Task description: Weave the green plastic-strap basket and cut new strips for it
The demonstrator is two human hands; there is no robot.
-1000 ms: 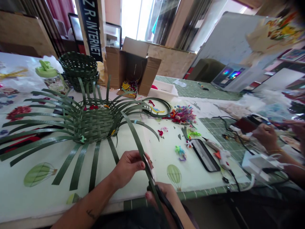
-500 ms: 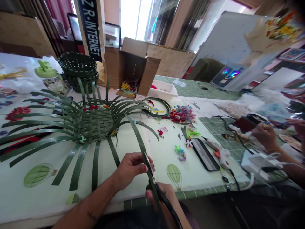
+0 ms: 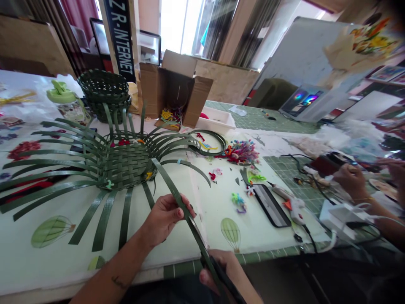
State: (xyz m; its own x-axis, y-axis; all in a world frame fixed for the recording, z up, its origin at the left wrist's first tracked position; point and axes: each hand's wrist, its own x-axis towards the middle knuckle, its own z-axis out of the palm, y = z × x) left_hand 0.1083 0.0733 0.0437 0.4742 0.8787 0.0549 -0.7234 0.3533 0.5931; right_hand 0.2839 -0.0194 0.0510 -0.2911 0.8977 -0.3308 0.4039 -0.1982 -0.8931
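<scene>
Over cloth [image 3: 262, 241], hands [image 3: 165, 217] hold flat strip [image 3: 169, 180] and scissors [image 3: 228, 282].

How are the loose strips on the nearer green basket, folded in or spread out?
Mostly spread out: the loose strips fan outward around the woven base, though a few at the back stand up.

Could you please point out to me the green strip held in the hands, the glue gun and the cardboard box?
Green strip [image 3: 191, 227]: head view, on its middle stretch.
Glue gun [image 3: 296, 213]: head view, on its handle.
Cardboard box [image 3: 150, 89]: head view, on its left flap.
</scene>
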